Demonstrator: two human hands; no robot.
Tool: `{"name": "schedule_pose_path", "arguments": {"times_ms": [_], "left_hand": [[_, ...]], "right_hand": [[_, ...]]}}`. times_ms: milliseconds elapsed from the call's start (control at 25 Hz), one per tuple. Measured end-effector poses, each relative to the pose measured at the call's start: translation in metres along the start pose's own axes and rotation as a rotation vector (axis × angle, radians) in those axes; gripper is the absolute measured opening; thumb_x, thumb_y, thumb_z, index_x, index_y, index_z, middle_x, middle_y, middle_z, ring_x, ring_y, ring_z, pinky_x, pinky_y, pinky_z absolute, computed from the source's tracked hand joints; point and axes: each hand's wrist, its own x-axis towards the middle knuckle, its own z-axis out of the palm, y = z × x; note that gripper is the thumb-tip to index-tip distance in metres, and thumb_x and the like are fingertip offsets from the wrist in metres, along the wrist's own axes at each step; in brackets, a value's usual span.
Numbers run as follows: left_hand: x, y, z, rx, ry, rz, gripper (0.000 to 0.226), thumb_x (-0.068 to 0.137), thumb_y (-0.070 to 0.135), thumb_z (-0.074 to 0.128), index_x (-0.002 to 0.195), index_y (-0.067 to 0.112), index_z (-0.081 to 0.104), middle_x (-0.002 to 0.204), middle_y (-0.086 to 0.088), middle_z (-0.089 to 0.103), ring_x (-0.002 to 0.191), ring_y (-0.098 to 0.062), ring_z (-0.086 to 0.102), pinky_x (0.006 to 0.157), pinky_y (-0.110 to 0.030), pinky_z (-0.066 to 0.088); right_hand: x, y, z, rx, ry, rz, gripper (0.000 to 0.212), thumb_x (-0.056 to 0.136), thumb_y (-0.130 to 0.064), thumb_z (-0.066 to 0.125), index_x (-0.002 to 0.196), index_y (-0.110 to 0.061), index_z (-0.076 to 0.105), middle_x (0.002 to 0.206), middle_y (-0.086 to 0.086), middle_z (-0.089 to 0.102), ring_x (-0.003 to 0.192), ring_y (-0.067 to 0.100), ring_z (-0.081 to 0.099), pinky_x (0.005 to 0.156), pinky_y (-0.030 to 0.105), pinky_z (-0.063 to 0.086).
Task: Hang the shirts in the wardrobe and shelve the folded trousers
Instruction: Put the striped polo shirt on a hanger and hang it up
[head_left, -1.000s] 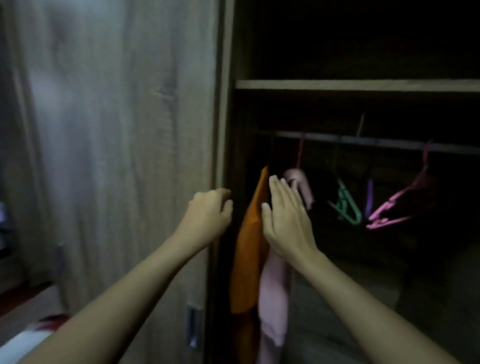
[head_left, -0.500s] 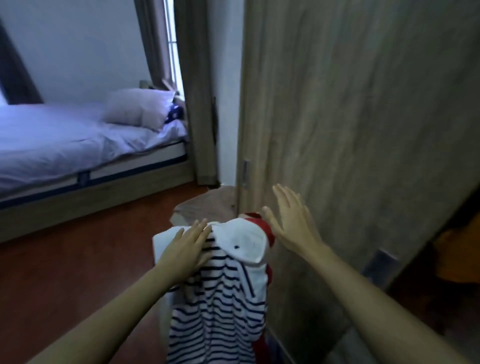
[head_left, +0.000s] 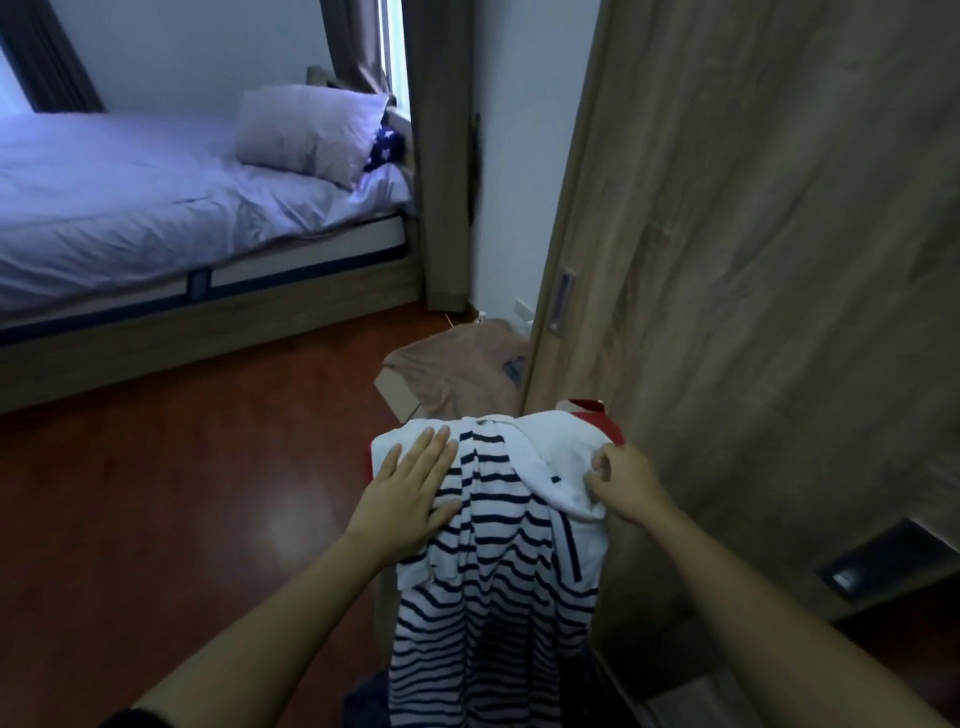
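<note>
One striped shirt (head_left: 498, 571) lies draped over a support that it mostly hides, low in the middle of the view and just beside the wooden wardrobe door (head_left: 753, 260). Its long axis runs from the far end, where the plain white collar area is bunched, down toward the person, with the striped body hanging nearly straight and the hem out of sight below. The cloth is white with thin dark navy bands running across it; the bands are wider apart near the top and closer toward the bottom, and the fabric falls in loose vertical folds. Both hands are on it. The left hand (head_left: 410, 493) lies flat on the white upper left part, fingers straight and together, pressing rather than clutching. The right hand (head_left: 623, 486) is curled, thumb and fingers pinching a fold of white cloth at the upper right edge. A red edge (head_left: 597, 415) peeks out from under the far end of the shirt; what it belongs to cannot be told. Behind it a brown garment (head_left: 462, 364) lies over a cardboard box (head_left: 397, 392) on the reddish wooden floor (head_left: 182, 493). Farther left stands a bed (head_left: 130, 208) with pale bedding and a pillow (head_left: 306, 130)
</note>
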Motion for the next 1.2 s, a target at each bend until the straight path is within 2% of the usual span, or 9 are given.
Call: {"name": "schedule_pose_path", "arguments": {"times_ms": [200,360,440,520,640,840,960,1040,1200], "left_hand": [[-0.006,0.006,-0.003,-0.072,0.054,0.016,0.071,0.096,0.059,0.013,0.146,0.010,0.028,0.153,-0.006,0.029,0.143,-0.019,0.013,0.114,-0.037,0.002],[0.029,0.021,-0.055,-0.460,0.155,-0.148,0.061,0.089,0.048,0.027,0.134,0.010,0.045,0.144,-0.008,0.042,0.131,-0.028,0.041,0.108,-0.049,0.033],[0.059,0.034,-0.101,-0.630,0.198,-0.094,0.056,0.081,0.027,0.046,0.133,0.007,0.048,0.147,-0.012,0.037,0.133,-0.030,0.038,0.108,-0.044,0.035],[0.079,0.050,-0.147,-0.765,0.007,0.125,0.071,0.068,0.012,0.055,0.138,0.015,0.044,0.155,-0.007,0.020,0.141,-0.022,0.022,0.112,-0.037,0.027],[0.078,0.071,-0.191,-0.618,-0.182,0.327,0.068,0.068,0.030,0.059,0.134,0.023,0.049,0.145,0.003,0.034,0.132,-0.010,0.023,0.109,-0.035,0.022],[0.033,0.076,-0.190,-0.401,0.116,0.352,0.068,0.074,0.066,0.043,0.115,0.015,0.058,0.094,0.003,0.059,0.088,-0.013,0.053,0.083,-0.037,0.040],[-0.009,0.084,-0.172,-0.390,0.055,0.370,0.026,0.078,0.051,0.041,0.088,0.029,0.052,0.083,0.005,0.056,0.078,-0.019,0.057,0.069,-0.033,0.042],[-0.035,0.092,-0.180,-0.481,0.126,0.340,0.005,0.074,0.044,0.044,0.074,0.039,0.045,0.069,0.012,0.051,0.064,-0.007,0.050,0.062,-0.029,0.042],[-0.064,0.110,-0.238,-0.734,0.365,0.157,0.030,0.070,0.003,0.063,0.079,0.032,0.067,0.068,0.012,0.066,0.063,0.007,0.059,0.062,-0.011,0.046]], "right_hand": [[0.000,-0.008,-0.016,-0.032,0.009,0.091,0.022,0.086,-0.005,0.057,0.105,-0.013,0.066,0.122,0.011,0.057,0.107,0.026,0.058,0.088,0.030,0.048],[-0.022,-0.030,-0.052,0.030,0.032,-0.074,0.040,0.082,0.005,0.051,0.119,-0.008,0.060,0.127,0.012,0.056,0.111,0.026,0.057,0.085,0.029,0.048],[-0.041,-0.050,-0.071,0.070,0.151,-0.233,0.040,0.080,0.008,0.046,0.115,-0.005,0.062,0.123,0.010,0.058,0.109,0.025,0.058,0.086,0.028,0.048],[-0.064,-0.066,-0.092,0.108,0.259,-0.387,0.040,0.078,0.009,0.044,0.109,-0.003,0.066,0.120,0.008,0.060,0.106,0.023,0.059,0.084,0.022,0.044],[-0.108,-0.073,-0.130,0.144,0.398,-0.481,0.039,0.076,0.010,0.047,0.105,-0.002,0.069,0.118,0.006,0.062,0.104,0.018,0.059,0.079,0.004,0.036],[-0.188,-0.045,-0.173,0.169,0.575,-0.473,0.036,0.073,0.008,0.055,0.103,-0.004,0.070,0.109,0.000,0.064,0.095,0.006,0.055,0.077,-0.008,0.030],[-0.233,-0.023,-0.189,0.142,0.673,-0.429,0.028,0.075,0.006,0.057,0.099,-0.001,0.071,0.105,0.006,0.066,0.093,0.012,0.058,0.076,-0.002,0.033],[-0.259,-0.002,-0.194,0.058,0.700,-0.391,0.018,0.077,0.002,0.061,0.091,0.001,0.073,0.100,0.012,0.069,0.093,0.024,0.063,0.078,0.011,0.037],[-0.308,0.040,-0.198,-0.199,0.637,-0.180,0.020,0.081,-0.009,0.061,0.096,-0.014,0.074,0.106,0.008,0.069,0.103,0.030,0.062,0.089,0.034,0.048]]}}
